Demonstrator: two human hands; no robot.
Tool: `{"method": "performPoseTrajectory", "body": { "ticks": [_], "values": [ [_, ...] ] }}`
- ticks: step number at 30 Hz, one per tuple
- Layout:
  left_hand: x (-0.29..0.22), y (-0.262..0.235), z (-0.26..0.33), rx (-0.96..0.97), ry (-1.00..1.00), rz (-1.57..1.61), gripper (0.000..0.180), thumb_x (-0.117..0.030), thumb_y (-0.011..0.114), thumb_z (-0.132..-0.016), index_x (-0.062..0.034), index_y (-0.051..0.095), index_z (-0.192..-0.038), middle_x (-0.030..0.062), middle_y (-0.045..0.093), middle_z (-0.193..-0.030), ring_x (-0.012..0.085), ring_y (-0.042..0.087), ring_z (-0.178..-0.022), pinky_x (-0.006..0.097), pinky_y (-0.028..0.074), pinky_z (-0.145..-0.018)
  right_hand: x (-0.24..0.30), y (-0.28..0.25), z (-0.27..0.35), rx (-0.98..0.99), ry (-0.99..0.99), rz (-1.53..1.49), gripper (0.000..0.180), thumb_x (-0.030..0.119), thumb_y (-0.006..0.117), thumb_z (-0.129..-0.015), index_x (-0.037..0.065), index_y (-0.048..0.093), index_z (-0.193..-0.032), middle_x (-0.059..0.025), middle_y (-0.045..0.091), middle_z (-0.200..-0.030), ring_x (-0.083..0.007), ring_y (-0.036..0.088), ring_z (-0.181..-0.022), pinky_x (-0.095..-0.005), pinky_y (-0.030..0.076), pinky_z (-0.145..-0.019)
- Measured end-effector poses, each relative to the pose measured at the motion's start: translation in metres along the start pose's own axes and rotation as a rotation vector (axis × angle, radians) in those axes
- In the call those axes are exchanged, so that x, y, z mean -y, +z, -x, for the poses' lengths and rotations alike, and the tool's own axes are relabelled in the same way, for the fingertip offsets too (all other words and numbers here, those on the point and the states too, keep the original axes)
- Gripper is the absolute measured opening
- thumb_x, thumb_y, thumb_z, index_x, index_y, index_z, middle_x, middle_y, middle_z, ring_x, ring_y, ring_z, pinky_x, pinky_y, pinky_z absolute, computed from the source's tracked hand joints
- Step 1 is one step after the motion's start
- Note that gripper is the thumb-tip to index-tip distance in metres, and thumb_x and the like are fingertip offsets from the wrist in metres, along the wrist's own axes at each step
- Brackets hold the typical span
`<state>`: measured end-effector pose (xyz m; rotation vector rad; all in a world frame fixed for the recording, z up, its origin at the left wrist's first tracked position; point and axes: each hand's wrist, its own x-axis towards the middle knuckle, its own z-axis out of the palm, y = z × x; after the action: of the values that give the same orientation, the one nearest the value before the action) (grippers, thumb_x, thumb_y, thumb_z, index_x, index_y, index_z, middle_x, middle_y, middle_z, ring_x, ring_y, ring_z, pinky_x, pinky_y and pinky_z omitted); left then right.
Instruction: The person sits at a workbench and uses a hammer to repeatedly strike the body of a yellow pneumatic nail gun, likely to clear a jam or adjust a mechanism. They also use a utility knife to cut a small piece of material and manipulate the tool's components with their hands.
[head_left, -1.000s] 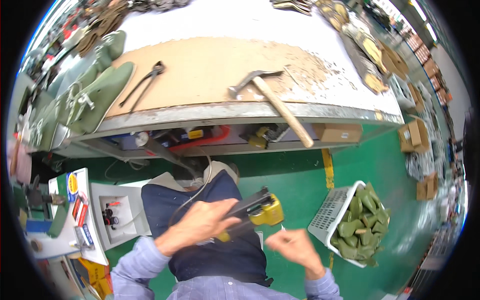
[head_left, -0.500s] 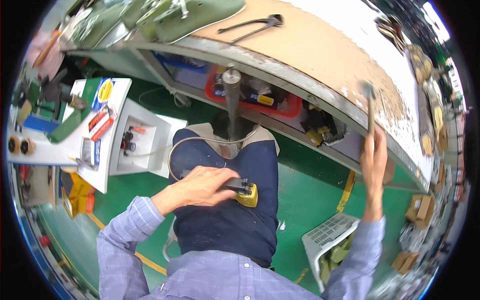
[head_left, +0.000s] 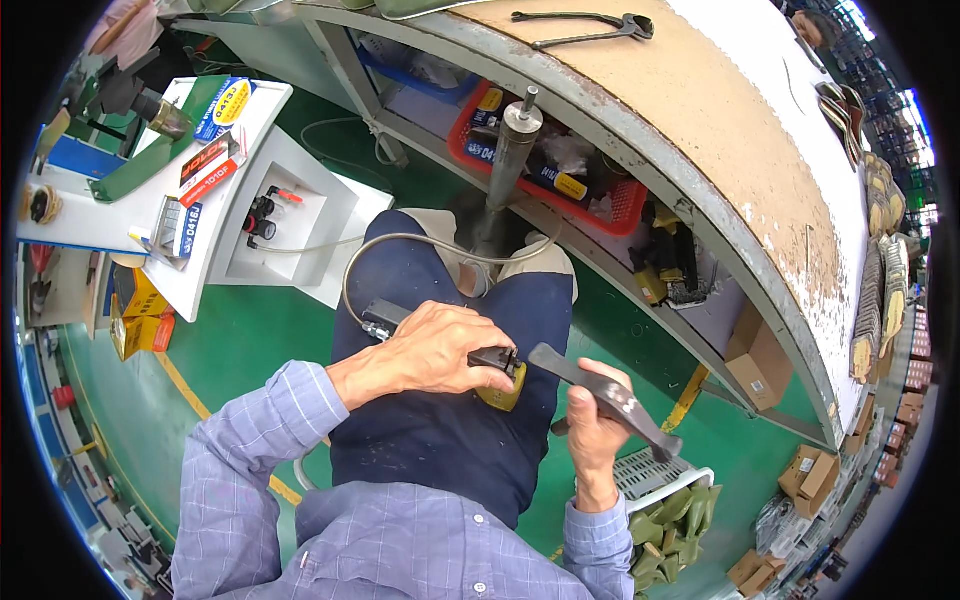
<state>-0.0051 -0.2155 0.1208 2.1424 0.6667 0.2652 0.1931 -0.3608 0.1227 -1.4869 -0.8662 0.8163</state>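
Note:
My left hand (head_left: 435, 345) is wrapped round an air stapler (head_left: 503, 392), black with a yellow part, resting over my lap. A hose (head_left: 348, 300) runs to its rear fitting and arcs over my knees. In my right hand (head_left: 597, 440), above the right thigh, is a hammer (head_left: 622, 403) with a long dark metal head. One end of that head points at the stapler's front, a small gap apart. Most of the hammer's handle is hidden by my fingers.
Ahead curves a workbench (head_left: 745, 135) carrying pincers (head_left: 590, 28). Beneath it sit a red basket (head_left: 630, 212) and a cardboard box (head_left: 760, 357). A metal post (head_left: 510, 155) stands before my knees. Left is a white machine table (head_left: 115, 225); right, a basket (head_left: 660, 475) with green pieces.
My right hand has brought the hammer from the bench edge down and left beside the stapler. The left hand stays on the stapler, which has turned slightly. The view has shifted.

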Motion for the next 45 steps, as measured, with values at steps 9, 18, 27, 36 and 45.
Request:
{"method": "performPoseTrajectory", "body": {
  "ticks": [9,18,27,36,45],
  "values": [
    [-0.001,-0.002,0.002,-0.013,0.003,0.007,0.044,-0.046,0.081,-0.076,-0.0089,0.075,-0.099,0.0094,0.072,-0.086,0.0303,0.070,-0.084,0.041,0.054,-0.072,0.000,0.008,-0.004,0.069,0.024,-0.029,0.035,0.017,0.083,-0.086,-0.003,0.069,-0.111,-0.0004,0.066,-0.071,-0.0063,0.056,-0.062,-0.0206,0.045,-0.060],
    [0.003,0.004,0.004,-0.101,0.082,-0.009,0.045,-0.044,0.085,-0.071,-0.0078,0.075,-0.096,0.0091,0.069,-0.077,0.0280,0.068,-0.073,0.038,0.053,-0.064,0.014,0.003,-0.004,0.017,0.075,-0.048,0.031,0.017,0.080,-0.087,-0.002,0.070,-0.110,-0.0049,0.071,-0.084,-0.0088,0.063,-0.070,-0.0237,0.051,-0.066],
    [0.004,0.005,0.004,-0.111,0.087,-0.007,0.044,-0.044,0.086,-0.071,-0.0085,0.075,-0.095,0.0077,0.069,-0.075,0.0264,0.068,-0.071,0.038,0.052,-0.062,0.013,0.004,-0.002,-0.001,0.083,-0.045,0.032,0.017,0.081,-0.086,-0.003,0.070,-0.109,-0.0064,0.072,-0.089,-0.0085,0.061,-0.071,-0.0225,0.049,-0.065],
    [0.002,0.002,0.000,-0.018,0.021,0.002,0.043,-0.045,0.082,-0.074,-0.0082,0.075,-0.096,0.0092,0.073,-0.085,0.0297,0.070,-0.082,0.040,0.054,-0.070,0.017,0.011,-0.003,0.020,0.046,0.053,0.030,0.013,0.079,-0.088,-0.002,0.070,-0.112,-0.0077,0.073,-0.091,-0.0095,0.064,-0.073,-0.0235,0.051,-0.068],
    [0.005,0.008,0.001,-0.106,0.068,0.012,0.041,-0.040,0.087,-0.070,-0.0088,0.075,-0.094,0.0083,0.070,-0.075,0.0284,0.068,-0.072,0.039,0.052,-0.064,0.018,0.005,-0.004,-0.048,0.116,-0.066,0.031,0.013,0.079,-0.088,-0.002,0.068,-0.113,-0.0054,0.070,-0.094,-0.0084,0.062,-0.077,-0.0234,0.051,-0.070]
  ]
}}
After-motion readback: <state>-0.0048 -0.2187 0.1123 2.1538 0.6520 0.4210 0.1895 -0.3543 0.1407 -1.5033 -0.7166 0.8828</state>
